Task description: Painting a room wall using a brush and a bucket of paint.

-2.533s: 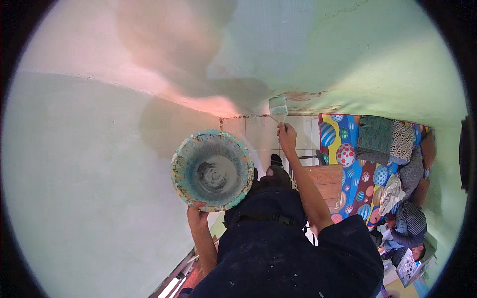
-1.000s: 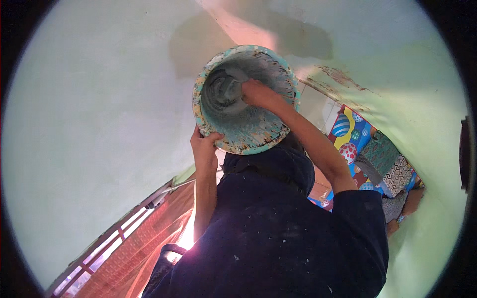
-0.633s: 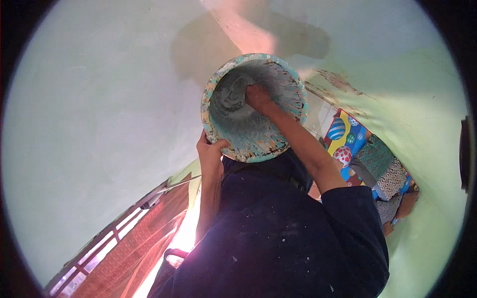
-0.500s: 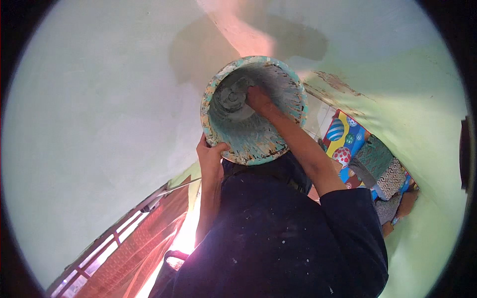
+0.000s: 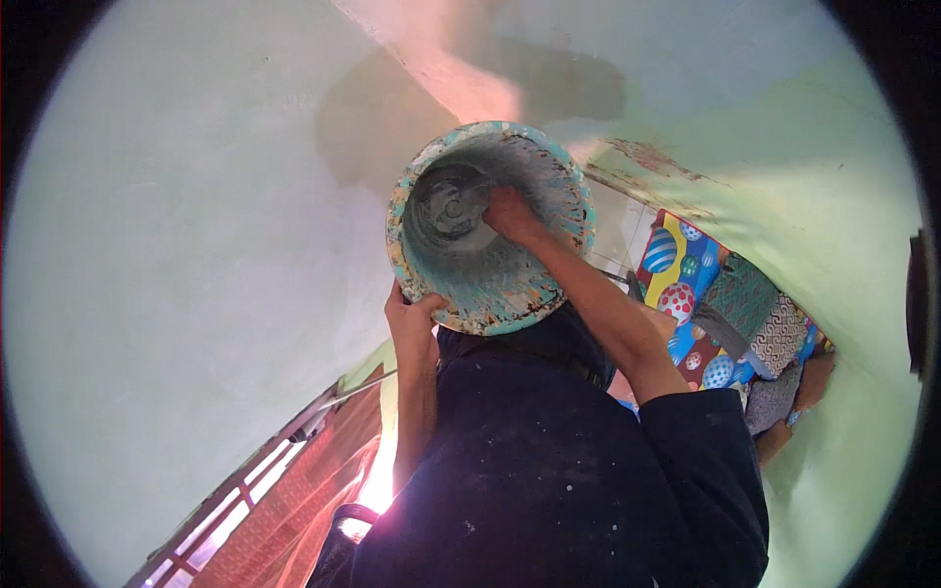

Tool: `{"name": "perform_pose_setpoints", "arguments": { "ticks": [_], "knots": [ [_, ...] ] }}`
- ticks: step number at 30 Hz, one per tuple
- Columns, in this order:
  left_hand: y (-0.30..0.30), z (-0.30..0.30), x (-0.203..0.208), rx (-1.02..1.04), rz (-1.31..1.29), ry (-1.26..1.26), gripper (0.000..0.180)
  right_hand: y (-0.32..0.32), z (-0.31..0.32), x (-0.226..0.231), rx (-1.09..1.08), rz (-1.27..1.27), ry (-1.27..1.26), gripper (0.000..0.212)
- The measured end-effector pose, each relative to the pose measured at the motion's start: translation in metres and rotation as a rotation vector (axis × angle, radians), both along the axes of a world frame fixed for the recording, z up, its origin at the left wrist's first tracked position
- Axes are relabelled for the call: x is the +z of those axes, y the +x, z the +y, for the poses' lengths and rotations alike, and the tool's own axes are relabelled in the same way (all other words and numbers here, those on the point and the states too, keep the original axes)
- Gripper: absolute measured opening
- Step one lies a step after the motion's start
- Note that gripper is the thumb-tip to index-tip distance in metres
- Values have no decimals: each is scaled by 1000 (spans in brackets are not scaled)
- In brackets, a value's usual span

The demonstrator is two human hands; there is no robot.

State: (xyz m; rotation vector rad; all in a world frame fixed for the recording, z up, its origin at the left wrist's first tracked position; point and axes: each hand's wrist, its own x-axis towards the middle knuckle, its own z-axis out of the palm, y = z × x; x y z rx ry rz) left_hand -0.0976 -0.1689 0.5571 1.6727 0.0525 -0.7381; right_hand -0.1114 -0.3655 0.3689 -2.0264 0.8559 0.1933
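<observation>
A round bucket [image 5: 564,162], its rim and inner wall crusted with turquoise, white and rust-coloured paint, is tilted so its mouth faces me. My left hand [image 5: 412,318] grips its lower left rim, thumb over the edge and the other fingers hidden behind. Deep inside the bucket, my right hand [image 5: 512,214] is closed near the bottom. A thin edge seems to show beside its fingers, but what it holds cannot be made out. Grey wet-looking smears cover the bucket's bottom around a raised ring.
Pale green walls [image 5: 196,196] meet in a corner ahead, with peeling paint [image 5: 652,157] on the right one. Below right lies a colourful mattress [image 5: 676,304] with patterned pillows [image 5: 774,333]. At lower left are an orange curtain [image 5: 294,500] and a barred window [image 5: 221,514].
The bucket, with both hands, has shifted slightly down and left in view. My right hand stays closed inside it, and my left hand keeps its hold on the rim.
</observation>
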Motion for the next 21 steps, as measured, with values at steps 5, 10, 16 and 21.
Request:
{"name": "perform_pose_setpoints", "arguments": {
  "ticks": [5,10,16,21],
  "knots": [
    [0,1,0,27,6,-12,50,-2,18,29,10,-254,-199,29],
    [2,2,-4,9,15,-11,50,13,13,26,17,-145,-99,30],
    [2,0,-2,1,16,13,50,18,9,-1,27,-89,-114,27],
    [4,1,-3,13,12,39,49,20,11,-6,22,-168,-126,31]
  ]
}}
